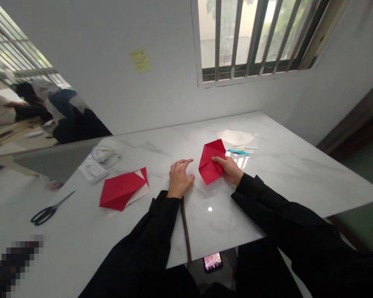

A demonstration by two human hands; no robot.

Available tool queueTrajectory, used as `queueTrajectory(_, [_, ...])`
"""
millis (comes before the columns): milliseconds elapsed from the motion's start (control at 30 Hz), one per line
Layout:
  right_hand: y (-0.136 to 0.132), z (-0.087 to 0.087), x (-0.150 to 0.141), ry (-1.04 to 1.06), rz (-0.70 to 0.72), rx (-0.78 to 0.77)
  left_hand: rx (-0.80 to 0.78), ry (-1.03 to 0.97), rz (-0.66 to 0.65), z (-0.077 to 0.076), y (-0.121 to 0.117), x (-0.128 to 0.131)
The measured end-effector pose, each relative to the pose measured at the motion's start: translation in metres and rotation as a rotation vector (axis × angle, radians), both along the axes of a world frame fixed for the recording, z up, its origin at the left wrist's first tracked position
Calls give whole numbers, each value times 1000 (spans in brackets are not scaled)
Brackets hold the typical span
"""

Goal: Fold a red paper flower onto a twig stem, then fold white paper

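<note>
My right hand [231,169] grips a creased piece of red paper [211,159] by its right side, thumb on top, a little above the marble-patterned table [282,165]. To the left of that paper, my left hand [180,178] is held over the table with fingers apart and nothing in it. A thin brown stick [185,231] runs from beneath my left wrist to the table's front edge. Farther left lies folded red paper [121,188] with white paper showing under and beside it.
Black scissors [51,210] and a white device [93,169] with a coiled cable lie at left. White papers [238,139] and a blue strip [238,152] are at the back. Below the front edge is a lit phone [213,262]. A wall with a barred window [251,41] stands behind.
</note>
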State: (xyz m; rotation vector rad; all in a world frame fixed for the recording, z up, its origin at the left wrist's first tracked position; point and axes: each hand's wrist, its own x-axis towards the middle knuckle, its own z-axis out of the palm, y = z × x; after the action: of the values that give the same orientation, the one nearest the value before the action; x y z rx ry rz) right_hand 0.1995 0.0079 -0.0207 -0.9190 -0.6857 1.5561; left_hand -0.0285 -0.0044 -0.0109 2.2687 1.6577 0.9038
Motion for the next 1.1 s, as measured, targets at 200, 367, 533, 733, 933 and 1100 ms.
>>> queueTrajectory(200, [17,11,-6,-45,14,-106,58,-161,-344,15,-7,6])
queueTrajectory(367, [19,6,-8,-28,52,-49,58,-181,-428,15,-7,9])
queueTrajectory(533, [11,5,-5,-14,70,-16,97,-205,-388,12,-7,8])
queueTrajectory(733, [8,7,-6,-2,70,7,235,-130,-355,19,-12,9])
queueTrajectory(933, [10,3,-5,8,91,34,357,34,-394,27,-13,9])
queueTrajectory(1100, [9,3,-5,15,123,83,327,47,-436,22,-10,9])
